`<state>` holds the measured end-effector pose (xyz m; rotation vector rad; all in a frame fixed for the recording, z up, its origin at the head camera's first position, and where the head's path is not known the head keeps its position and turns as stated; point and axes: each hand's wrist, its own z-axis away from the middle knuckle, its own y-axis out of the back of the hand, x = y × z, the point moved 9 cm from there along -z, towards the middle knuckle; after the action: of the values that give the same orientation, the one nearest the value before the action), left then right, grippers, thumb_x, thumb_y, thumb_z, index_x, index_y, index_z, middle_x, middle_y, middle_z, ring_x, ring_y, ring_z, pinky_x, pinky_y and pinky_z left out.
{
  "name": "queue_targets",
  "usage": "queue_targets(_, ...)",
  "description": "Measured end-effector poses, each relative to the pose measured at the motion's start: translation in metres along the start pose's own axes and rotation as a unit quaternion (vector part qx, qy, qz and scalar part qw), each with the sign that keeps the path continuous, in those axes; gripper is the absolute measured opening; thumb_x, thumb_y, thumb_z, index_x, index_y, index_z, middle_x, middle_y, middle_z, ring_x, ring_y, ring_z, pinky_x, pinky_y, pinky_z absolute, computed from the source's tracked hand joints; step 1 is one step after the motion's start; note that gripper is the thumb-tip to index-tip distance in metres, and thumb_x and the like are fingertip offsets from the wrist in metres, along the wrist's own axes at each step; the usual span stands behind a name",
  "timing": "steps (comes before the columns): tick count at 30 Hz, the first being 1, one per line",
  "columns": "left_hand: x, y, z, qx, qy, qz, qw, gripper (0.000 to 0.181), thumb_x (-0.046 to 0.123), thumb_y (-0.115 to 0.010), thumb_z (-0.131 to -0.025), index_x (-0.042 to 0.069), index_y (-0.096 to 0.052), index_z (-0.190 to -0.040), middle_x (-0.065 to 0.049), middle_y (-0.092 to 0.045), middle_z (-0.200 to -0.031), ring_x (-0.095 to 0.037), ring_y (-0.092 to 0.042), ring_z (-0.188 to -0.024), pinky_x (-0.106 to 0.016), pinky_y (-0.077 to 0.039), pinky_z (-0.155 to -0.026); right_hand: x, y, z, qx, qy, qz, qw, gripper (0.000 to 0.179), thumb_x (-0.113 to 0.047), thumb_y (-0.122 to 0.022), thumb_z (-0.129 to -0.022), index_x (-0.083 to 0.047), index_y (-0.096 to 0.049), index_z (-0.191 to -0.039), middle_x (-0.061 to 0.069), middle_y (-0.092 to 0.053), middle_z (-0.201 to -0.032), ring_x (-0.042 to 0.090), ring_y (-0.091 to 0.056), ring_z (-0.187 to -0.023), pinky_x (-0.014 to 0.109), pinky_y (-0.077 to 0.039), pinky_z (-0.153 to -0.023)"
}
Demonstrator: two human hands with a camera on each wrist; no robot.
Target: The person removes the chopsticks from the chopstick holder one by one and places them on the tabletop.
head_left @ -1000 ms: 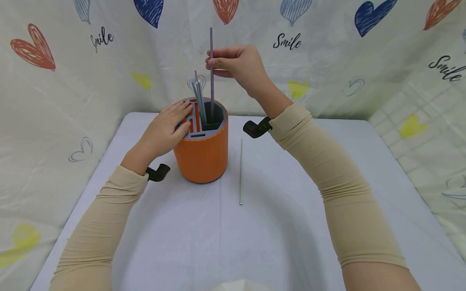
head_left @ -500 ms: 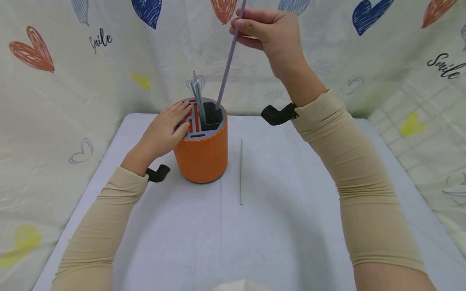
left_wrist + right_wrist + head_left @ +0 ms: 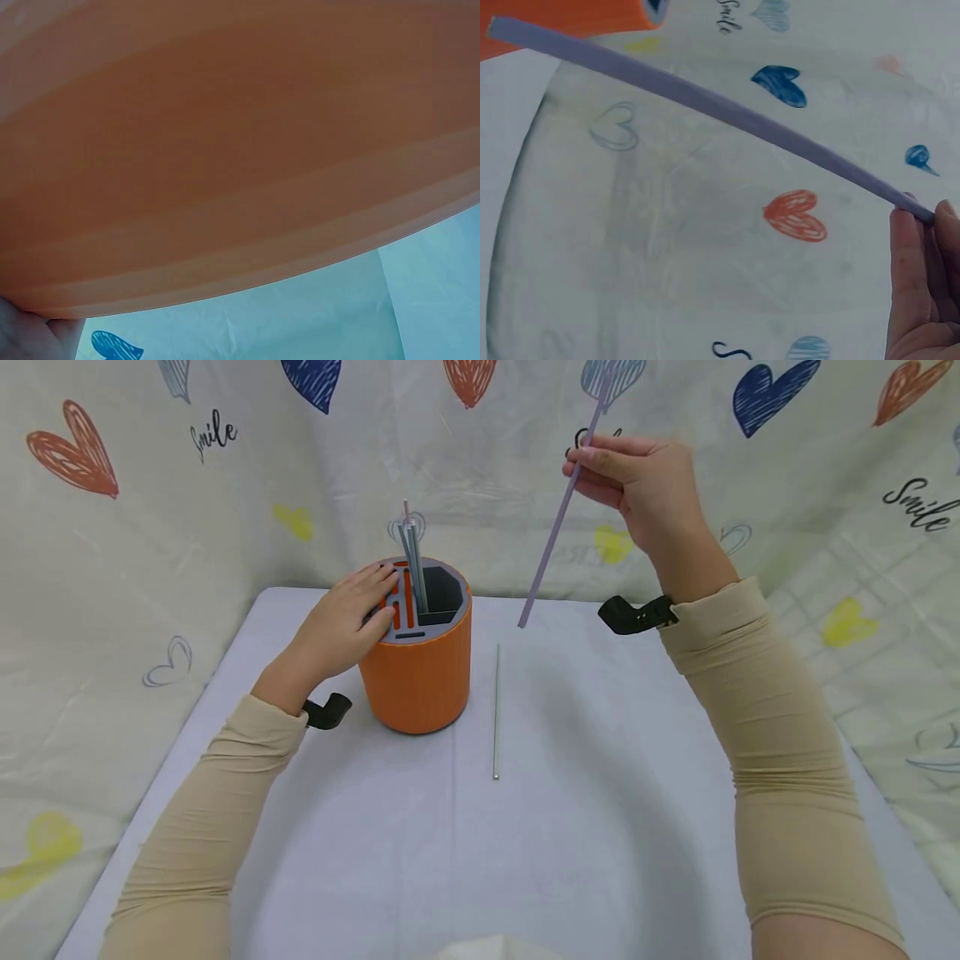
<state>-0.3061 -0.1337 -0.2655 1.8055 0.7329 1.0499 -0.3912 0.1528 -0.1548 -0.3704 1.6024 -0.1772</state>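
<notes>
My left hand [image 3: 345, 618] rests on the left side and top of an orange pen holder [image 3: 417, 689], its fingers lying over the grey slotted insert. In the left wrist view the holder's orange wall [image 3: 247, 150] fills most of the picture. Between thumb and fingertips, my right hand [image 3: 656, 485] pinches a long thin purple stick [image 3: 555, 531]. It hangs tilted in the air to the right of the holder, lower end down and left. The right wrist view shows the stick [image 3: 705, 101] running along its length from the fingertips.
Several thin greyish sticks [image 3: 417, 572] and a pinkish one [image 3: 407, 508] stand in the holder, beside its dark wide compartment [image 3: 444, 593]. A thin metallic rod [image 3: 496, 714] lies on the white table [image 3: 375, 843]. Behind hangs a heart-printed curtain [image 3: 517, 460].
My right hand has lifted the purple stick out of the holder and carried it to the right, where it now tilts. My left hand stays on the holder.
</notes>
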Motion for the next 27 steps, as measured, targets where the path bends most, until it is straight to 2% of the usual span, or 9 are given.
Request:
queue_targets(6,0.0,0.0,0.0,0.003,-0.003,-0.001,1.0,0.053,0.03,-0.033,-0.098,0.005,-0.031,-0.144,-0.008,-0.026,-0.152,-0.023,-0.016,-0.143,-0.039,-0.012,-0.119,0.048,0.021,-0.004,0.009,-0.074,0.035,0.9966,0.029,-0.003,-0.077,-0.07,0.003,-0.07,-0.097,0.013,-0.071,-0.087,0.024,-0.07,-0.082,0.029,-0.056,-0.076)
queue_targets(15,-0.001,0.001,-0.001,0.006,0.001,0.0,1.0,0.053,0.031,-0.032,-0.098,0.005,-0.031,-0.144,-0.007,-0.026,-0.152,-0.023,-0.016,-0.143,-0.039,-0.013,-0.118,0.117,0.043,-0.002,0.005,-0.158,0.096,0.9828,0.021,-0.007,-0.072,-0.076,-0.001,-0.071,-0.096,0.01,-0.072,-0.087,0.02,-0.07,-0.083,0.029,-0.056,-0.077)
queue_targets(23,-0.002,0.0,-0.001,0.0,0.003,-0.001,1.0,0.054,0.031,-0.032,-0.097,0.006,-0.031,-0.145,-0.007,-0.026,-0.152,-0.023,-0.015,-0.143,-0.04,-0.013,-0.118,0.168,0.059,0.0,0.008,-0.23,0.096,0.9685,0.015,-0.004,-0.067,-0.081,-0.002,-0.071,-0.095,0.01,-0.072,-0.086,0.021,-0.07,-0.084,0.029,-0.057,-0.076)
queue_targets(27,-0.002,-0.001,-0.001,0.001,0.002,-0.002,1.0,0.054,0.031,-0.031,-0.098,0.006,-0.031,-0.145,-0.007,-0.026,-0.152,-0.023,-0.015,-0.143,-0.04,-0.012,-0.118,0.191,0.064,0.002,-0.01,-0.25,0.105,0.9624,0.01,-0.005,-0.065,-0.084,-0.003,-0.071,-0.092,0.01,-0.072,-0.087,0.019,-0.071,-0.083,0.027,-0.057,-0.076)
